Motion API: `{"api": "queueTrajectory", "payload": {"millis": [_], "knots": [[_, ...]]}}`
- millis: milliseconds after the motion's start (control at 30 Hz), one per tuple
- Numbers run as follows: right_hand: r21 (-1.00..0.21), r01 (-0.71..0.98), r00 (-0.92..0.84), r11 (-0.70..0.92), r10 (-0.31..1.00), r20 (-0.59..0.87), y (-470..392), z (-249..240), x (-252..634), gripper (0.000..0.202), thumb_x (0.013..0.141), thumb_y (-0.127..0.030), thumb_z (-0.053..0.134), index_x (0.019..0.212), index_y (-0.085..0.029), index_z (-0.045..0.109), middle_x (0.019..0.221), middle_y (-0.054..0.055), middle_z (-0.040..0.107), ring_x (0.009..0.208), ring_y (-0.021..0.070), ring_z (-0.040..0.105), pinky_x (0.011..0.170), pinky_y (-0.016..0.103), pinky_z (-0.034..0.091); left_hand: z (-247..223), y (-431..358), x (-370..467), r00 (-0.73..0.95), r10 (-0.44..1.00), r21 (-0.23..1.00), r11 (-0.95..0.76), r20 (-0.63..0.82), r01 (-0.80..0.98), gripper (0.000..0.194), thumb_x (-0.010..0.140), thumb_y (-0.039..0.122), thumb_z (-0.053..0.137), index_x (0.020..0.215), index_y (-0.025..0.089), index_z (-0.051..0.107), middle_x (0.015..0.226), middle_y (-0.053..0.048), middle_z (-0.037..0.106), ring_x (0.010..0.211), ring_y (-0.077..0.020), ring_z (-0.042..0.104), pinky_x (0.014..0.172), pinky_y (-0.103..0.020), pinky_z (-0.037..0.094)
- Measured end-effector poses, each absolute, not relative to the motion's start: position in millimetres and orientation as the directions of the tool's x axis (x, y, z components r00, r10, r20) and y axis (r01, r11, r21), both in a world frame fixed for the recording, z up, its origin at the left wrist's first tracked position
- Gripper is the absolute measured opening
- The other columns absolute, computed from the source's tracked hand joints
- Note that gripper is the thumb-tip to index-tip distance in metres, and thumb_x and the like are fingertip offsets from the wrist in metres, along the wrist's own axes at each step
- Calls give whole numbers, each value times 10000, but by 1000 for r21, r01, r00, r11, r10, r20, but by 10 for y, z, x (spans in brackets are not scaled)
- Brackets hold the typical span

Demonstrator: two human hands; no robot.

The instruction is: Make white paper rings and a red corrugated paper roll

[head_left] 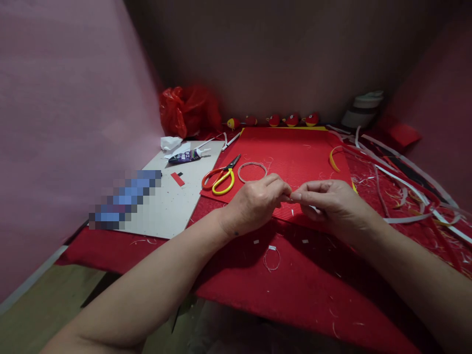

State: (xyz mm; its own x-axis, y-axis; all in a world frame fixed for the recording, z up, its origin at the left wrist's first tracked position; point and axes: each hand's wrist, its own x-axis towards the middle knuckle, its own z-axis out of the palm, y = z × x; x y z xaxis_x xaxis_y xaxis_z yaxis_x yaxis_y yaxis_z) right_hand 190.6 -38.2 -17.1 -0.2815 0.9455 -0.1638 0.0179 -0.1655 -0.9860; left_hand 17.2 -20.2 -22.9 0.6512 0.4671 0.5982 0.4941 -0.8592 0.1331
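Both hands meet above the red corrugated sheet: left hand and right hand fingers pinch one thin pale strip between them. One pair of scissors, one paper ring and five red pompom birds lie beyond.

whatever is pinched between the left hand and the right hand is covered by the fingertips and cannot be made out. part of the grey board is masked by pixel blocks. both forearms are cut off by the lower edge.
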Motion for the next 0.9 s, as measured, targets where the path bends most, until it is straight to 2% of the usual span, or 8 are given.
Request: {"api": "queueTrajectory", "payload": {"millis": [100,200,300,433,533,600,700,900], "knots": [[-983,22,-276,-180,944,-180,-380,-199,1905,317,671,-305,667,456,-174,475,384,-47,373,377,55,244,408,263,127,-257,-199,168,670,453,92,-861,588,501,88,842,108,432,820,125,515,768,-34,567,688,-91,530,608,-197,464],[-983,20,-283,-185,941,-183,-368,-219,1913,273,665,-300,665,481,-179,505,385,-46,377,373,59,249,404,262,137,-251,-202,174,653,465,144,-864,598,483,87,841,116,443,821,132,526,768,-34,577,699,-92,541,630,-208,477],[-984,-9,-286,-177,944,-167,-351,-222,1926,193,663,-280,659,533,-178,558,400,-43,397,383,64,287,406,253,171,-225,-207,189,598,542,346,-840,591,419,62,829,129,488,817,136,549,736,-21,587,654,-75,563,623,-194,488],[-984,-65,-324,-167,936,-138,-335,-213,1939,158,683,-272,647,579,-167,592,462,-24,477,420,66,368,428,235,232,-215,-220,214,529,698,673,-682,482,287,80,830,167,504,854,119,564,724,-23,591,590,-64,587,577,-178,503],[-984,-78,-340,-158,932,-123,-326,-221,1944,160,687,-270,652,587,-158,595,479,-21,496,432,62,386,436,226,250,-228,-232,227,491,740,751,-619,460,230,91,836,180,501,848,107,553,700,-25,590,589,-69,593,562,-177,504],[-985,-68,-343,-159,931,-126,-321,-231,1944,169,685,-282,655,589,-158,593,480,-21,502,420,56,371,425,224,242,-233,-238,227,484,721,707,-659,496,258,89,837,180,502,821,108,551,681,-21,583,572,-64,581,552,-179,492],[-983,-23,-339,-182,926,-163,-322,-229,1940,218,675,-322,662,566,-153,578,472,-14,499,397,53,331,398,230,213,-231,-237,217,516,647,551,-757,561,351,86,840,157,489,789,115,543,666,-14,568,563,-60,553,548,-185,466],[-986,18,-308,-163,938,-161,-357,-198,1915,267,672,-299,658,495,-156,518,405,-43,369,387,49,264,398,248,155,-262,-206,194,613,522,247,-843,593,478,63,822,86,466,790,127,502,674,-1,537,592,-66,505,560,-183,433]]}}
